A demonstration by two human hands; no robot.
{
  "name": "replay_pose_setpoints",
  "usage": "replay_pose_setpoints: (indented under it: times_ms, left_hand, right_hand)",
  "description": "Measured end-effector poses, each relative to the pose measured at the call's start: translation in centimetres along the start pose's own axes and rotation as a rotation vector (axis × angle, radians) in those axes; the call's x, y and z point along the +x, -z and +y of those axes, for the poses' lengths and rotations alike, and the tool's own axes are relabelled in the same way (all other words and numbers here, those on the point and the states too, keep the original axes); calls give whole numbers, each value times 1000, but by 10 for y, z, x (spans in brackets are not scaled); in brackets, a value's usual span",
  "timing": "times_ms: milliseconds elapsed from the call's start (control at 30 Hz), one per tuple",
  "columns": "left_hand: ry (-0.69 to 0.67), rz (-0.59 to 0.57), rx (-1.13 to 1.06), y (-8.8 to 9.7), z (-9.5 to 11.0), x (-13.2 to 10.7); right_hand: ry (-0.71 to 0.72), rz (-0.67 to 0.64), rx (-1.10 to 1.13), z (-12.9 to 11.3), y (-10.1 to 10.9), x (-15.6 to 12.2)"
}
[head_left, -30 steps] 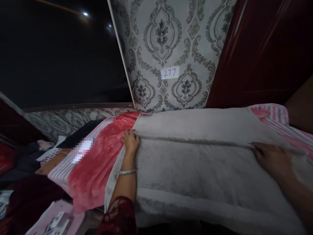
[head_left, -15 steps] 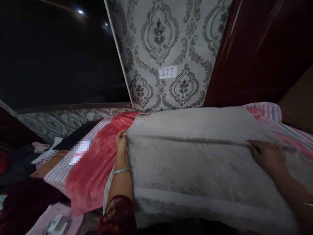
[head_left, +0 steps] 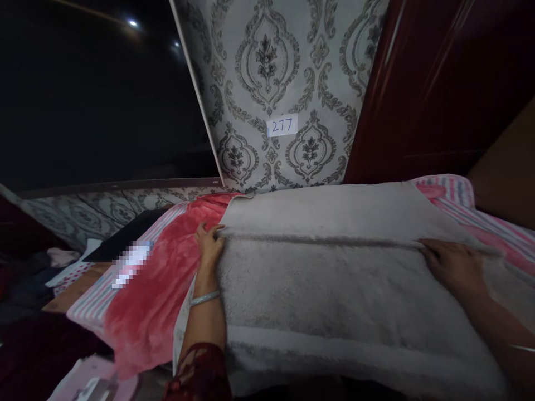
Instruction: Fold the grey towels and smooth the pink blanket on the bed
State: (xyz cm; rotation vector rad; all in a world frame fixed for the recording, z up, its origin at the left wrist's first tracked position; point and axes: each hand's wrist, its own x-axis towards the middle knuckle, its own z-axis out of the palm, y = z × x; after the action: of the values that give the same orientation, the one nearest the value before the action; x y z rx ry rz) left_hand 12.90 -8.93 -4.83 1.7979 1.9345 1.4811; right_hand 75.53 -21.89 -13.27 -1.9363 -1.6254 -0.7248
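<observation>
A grey fleece blanket lies spread in front of me, with a folded edge running across it from left to right. My left hand, with a silver bangle on its wrist, grips the left end of that folded edge. My right hand lies flat on the right end of the same edge, fingers stretched out. Under the grey blanket a pink fleece blanket sticks out to the left.
A striped pink sheet covers the surface below. A patterned grey wall with a paper label "277" rises behind, a dark red cabinet stands at the right. Dark clothes and papers lie at the left.
My left hand has shifted a little left along the fold and closed on its end. The right hand has stayed on the fold. The view has drifted slightly.
</observation>
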Motion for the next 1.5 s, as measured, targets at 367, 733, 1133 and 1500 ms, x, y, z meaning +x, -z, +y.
replay_pose_setpoints:
  times_ms: [367, 733, 1133, 1500]
  left_hand:
    - [-213, -245, 231, -3, 8, 0]
    - [-367, -167, 244, -5, 2, 14]
    - [-310, -261, 326, -9, 3, 18]
    - [-420, -178, 367, 44, 44, 14]
  right_hand:
    - [-91, -91, 47, -19, 21, 5]
    - [-109, 34, 79, -21, 26, 8]
    - [-176, 18, 84, -20, 17, 10]
    - [-125, 66, 110, -10, 65, 17]
